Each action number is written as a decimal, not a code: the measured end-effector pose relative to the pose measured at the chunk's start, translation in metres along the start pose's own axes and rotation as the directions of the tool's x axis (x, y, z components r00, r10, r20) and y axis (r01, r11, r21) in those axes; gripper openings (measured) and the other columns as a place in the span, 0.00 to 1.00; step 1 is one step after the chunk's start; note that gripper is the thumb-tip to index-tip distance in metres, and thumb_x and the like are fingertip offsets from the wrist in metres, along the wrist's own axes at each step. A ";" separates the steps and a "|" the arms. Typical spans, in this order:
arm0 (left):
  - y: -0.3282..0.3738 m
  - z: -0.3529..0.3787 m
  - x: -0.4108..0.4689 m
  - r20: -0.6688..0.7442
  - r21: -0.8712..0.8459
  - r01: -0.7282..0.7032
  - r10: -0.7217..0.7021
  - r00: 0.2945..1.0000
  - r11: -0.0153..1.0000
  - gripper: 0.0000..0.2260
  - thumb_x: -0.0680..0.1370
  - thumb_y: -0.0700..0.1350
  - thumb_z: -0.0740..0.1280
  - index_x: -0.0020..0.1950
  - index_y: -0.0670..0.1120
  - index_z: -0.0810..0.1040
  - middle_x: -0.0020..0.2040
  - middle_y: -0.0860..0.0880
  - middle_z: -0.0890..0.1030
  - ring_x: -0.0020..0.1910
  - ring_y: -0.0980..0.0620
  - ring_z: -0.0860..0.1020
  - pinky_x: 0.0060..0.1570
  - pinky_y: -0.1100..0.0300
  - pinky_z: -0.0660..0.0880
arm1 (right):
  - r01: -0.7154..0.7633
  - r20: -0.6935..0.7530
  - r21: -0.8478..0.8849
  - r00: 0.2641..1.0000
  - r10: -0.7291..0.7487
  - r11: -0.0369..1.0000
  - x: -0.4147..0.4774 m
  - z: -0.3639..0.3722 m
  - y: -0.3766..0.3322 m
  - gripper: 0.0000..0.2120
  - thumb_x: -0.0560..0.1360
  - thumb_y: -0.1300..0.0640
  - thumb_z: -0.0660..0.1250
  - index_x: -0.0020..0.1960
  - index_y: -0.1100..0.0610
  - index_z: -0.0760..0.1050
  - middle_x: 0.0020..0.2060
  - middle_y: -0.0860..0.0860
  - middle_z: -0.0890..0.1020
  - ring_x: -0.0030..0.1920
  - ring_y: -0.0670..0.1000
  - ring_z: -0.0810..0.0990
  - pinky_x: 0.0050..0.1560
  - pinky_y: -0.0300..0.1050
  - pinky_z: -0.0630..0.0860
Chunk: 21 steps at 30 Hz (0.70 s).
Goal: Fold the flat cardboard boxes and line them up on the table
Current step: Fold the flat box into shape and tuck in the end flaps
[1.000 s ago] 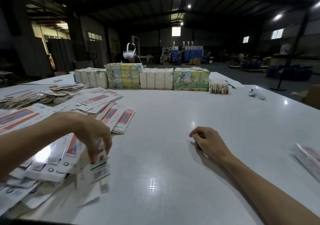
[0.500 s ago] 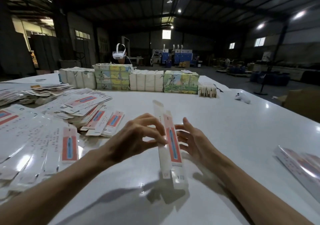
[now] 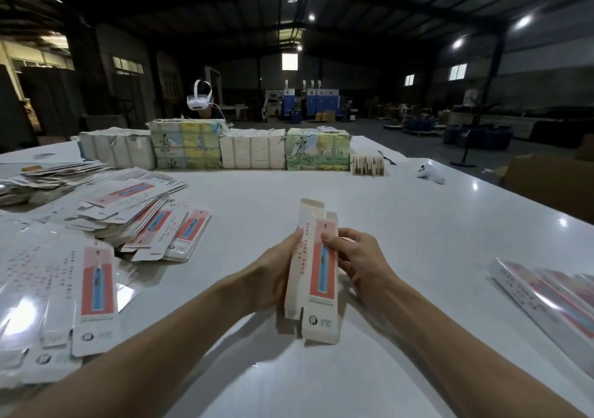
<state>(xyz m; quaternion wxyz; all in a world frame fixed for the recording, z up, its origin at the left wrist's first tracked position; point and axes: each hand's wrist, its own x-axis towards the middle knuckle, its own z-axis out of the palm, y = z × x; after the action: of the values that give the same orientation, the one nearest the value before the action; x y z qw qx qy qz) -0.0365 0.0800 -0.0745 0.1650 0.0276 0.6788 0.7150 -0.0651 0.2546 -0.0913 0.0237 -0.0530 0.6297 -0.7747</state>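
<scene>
A glossy white table (image 3: 321,189) in a dim warehouse carries a sprawl of flat boxes (image 3: 96,276) on its left side, slick card printed red and blue. Over the middle of the table, the left hand (image 3: 273,276) and right hand (image 3: 360,260) both clasp one long, narrow box (image 3: 316,273) (top flap standing up), fingers curled round its sides. Half a second ago it was a flat sleeve; now it is squared into a tube.

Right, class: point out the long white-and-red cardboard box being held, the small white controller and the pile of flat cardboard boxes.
long white-and-red cardboard box (image 3: 322,273): head view, red front panel.
small white controller (image 3: 430,174): head view, middle of its body.
pile of flat cardboard boxes (image 3: 96,282): head view, red panel of a near one.
</scene>
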 end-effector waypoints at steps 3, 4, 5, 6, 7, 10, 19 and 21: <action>-0.011 0.012 0.007 0.016 -0.157 -0.021 0.023 1.000 0.987 0.26 0.84 0.65 0.54 0.67 0.48 0.80 0.51 0.39 0.85 0.47 0.39 0.86 0.48 0.45 0.84 | 0.005 -0.023 -0.034 1.000 -0.006 0.999 0.001 -0.004 0.000 0.14 0.81 0.53 0.73 0.60 0.62 0.79 0.46 0.58 0.89 0.47 0.60 0.89 0.46 0.52 0.86; -0.012 0.012 0.008 0.041 -0.210 -0.007 0.016 0.999 0.978 0.27 0.84 0.66 0.53 0.68 0.49 0.80 0.52 0.39 0.85 0.48 0.38 0.86 0.49 0.44 0.84 | 0.009 -0.018 -0.053 1.000 -0.010 0.999 0.001 -0.005 0.000 0.15 0.81 0.52 0.73 0.60 0.62 0.79 0.46 0.58 0.89 0.47 0.59 0.89 0.44 0.50 0.86; -0.013 0.010 0.009 0.066 -0.245 0.002 0.015 0.998 0.969 0.28 0.84 0.67 0.51 0.69 0.51 0.79 0.52 0.39 0.85 0.48 0.39 0.86 0.48 0.44 0.84 | 0.018 -0.008 -0.092 1.000 -0.019 0.996 0.001 -0.005 -0.001 0.16 0.80 0.50 0.73 0.60 0.61 0.78 0.46 0.57 0.89 0.47 0.58 0.90 0.42 0.47 0.85; -0.013 0.006 0.009 0.084 -0.261 0.005 0.018 0.996 0.965 0.29 0.84 0.67 0.50 0.69 0.51 0.79 0.51 0.40 0.85 0.47 0.40 0.86 0.46 0.46 0.85 | 0.038 0.001 -0.144 0.999 -0.038 0.989 0.000 -0.003 -0.001 0.17 0.80 0.48 0.73 0.60 0.60 0.77 0.47 0.56 0.89 0.46 0.56 0.90 0.41 0.46 0.85; -0.013 0.002 0.008 0.088 -0.254 0.001 0.022 0.996 0.967 0.29 0.84 0.67 0.49 0.68 0.52 0.79 0.51 0.40 0.85 0.47 0.41 0.86 0.45 0.48 0.85 | 0.077 0.004 -0.203 0.997 -0.077 0.976 0.000 -0.001 0.000 0.18 0.79 0.47 0.73 0.60 0.58 0.76 0.49 0.56 0.88 0.46 0.54 0.90 0.41 0.44 0.85; -0.014 -0.005 0.007 0.049 -0.243 -0.028 0.042 0.998 0.970 0.27 0.85 0.66 0.49 0.64 0.50 0.81 0.47 0.41 0.86 0.42 0.43 0.86 0.41 0.51 0.84 | 0.281 0.003 -0.444 0.950 -0.313 0.850 0.002 0.006 0.000 0.24 0.79 0.49 0.74 0.70 0.51 0.68 0.56 0.50 0.81 0.49 0.49 0.87 0.41 0.43 0.85; -0.014 -0.002 0.009 -0.016 -0.218 -0.129 0.128 0.992 0.967 0.22 0.85 0.63 0.55 0.56 0.48 0.80 0.44 0.42 0.86 0.36 0.45 0.86 0.37 0.54 0.83 | 0.424 0.220 -0.814 0.858 -0.463 0.397 0.018 0.002 -0.017 0.17 0.84 0.50 0.66 0.70 0.54 0.79 0.71 0.50 0.68 0.73 0.49 0.67 0.57 0.50 0.84; -0.015 -0.001 0.008 0.020 -0.255 -0.095 0.103 0.994 0.962 0.24 0.85 0.63 0.55 0.57 0.46 0.80 0.46 0.41 0.87 0.37 0.44 0.86 0.37 0.53 0.83 | 0.464 0.226 -0.784 0.832 -0.507 0.412 0.023 0.003 -0.016 0.13 0.84 0.52 0.67 0.64 0.56 0.82 0.67 0.52 0.71 0.70 0.49 0.70 0.54 0.35 0.80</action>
<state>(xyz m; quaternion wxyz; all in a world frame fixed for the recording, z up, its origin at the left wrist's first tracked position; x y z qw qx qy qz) -0.0413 0.0814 -0.0905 0.1425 0.0521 0.5767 0.8028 -0.0873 0.2523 -0.0736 -0.2429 -0.2191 0.8696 -0.3698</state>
